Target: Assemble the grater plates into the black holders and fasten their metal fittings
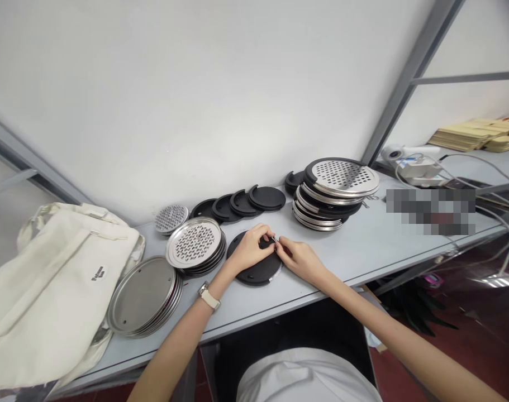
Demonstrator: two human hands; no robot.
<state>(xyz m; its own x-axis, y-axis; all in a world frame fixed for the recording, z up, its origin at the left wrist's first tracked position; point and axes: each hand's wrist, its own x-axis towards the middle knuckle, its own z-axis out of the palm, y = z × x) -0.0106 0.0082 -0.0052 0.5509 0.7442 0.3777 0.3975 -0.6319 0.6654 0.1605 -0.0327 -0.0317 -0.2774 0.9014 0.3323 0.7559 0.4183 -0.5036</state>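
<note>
A black round disc [256,274] with a strip of bright metal at its lower right edge lies flat on the grey table in front of me. My left hand [254,247] is over its upper part, fingers curled and thumb and fingertips closed near its right edge. From the right, my right hand [299,258] meets it with thumb and forefinger pinched. A tiny shiny metal piece [275,239] shows at the fingertips of both hands; its kind is too small to make out. Beside my left hand stands a stack topped by a round metal grater plate [194,243].
Plain metal discs [143,296] are stacked at the left, next to a cream bag [57,290]. Several black round holders [266,198] lie along the wall. A tall stack of graters [342,176] stands behind my right hand. Cables and a white device [422,167] are at the right.
</note>
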